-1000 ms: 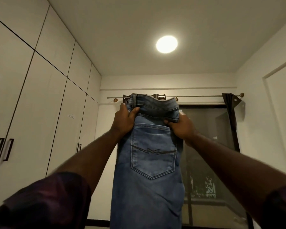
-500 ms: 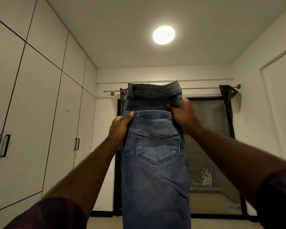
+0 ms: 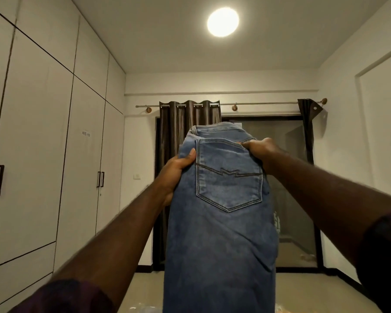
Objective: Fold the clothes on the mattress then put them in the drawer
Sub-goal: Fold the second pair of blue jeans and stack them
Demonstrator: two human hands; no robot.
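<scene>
Hanging jeans [image 3: 219,233] screening curtain [image 3: 185,125], window [image 3: 282,150].

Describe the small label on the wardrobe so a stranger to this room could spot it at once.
A white wardrobe fills the left wall. On the tall door just left of the farther pair of dark handles, above them, sits a small label. It is the only marking on the plain doors and reads WS 10.
</scene>
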